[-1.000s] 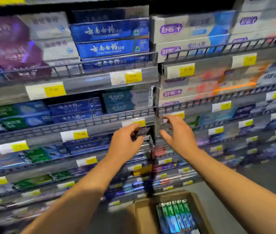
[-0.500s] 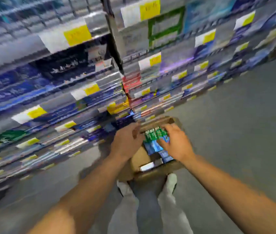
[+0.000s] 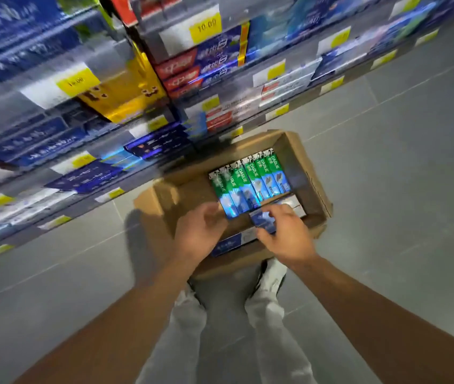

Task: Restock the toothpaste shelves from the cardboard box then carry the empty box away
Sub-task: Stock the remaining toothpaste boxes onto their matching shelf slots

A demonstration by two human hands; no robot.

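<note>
Beyond the grip, the far side of the view is filled by the toothpaste shelves [image 3: 220, 65], stacked with blurred blue, red and yellow cartons behind yellow price tags [image 3: 206, 26]. Below the grip, the cardboard box [image 3: 314, 173] is set on the grey floor [image 3: 386, 189], open at the top, just beside the lowest shelf. Just beyond the grip, six green-and-blue Darlie cartons [image 3: 250, 184] are packed upright in one row, side by side; more blue cartons lie nearer, partly hidden by the hands. One blue toothpaste carton [image 3: 263, 221] is pinched by the curled fingers and thumb of the right hand [image 3: 286, 236]. Just left of the grip, the left hand [image 3: 200, 234] is held over the box with loosely bent fingers, nothing seen in it.
</note>
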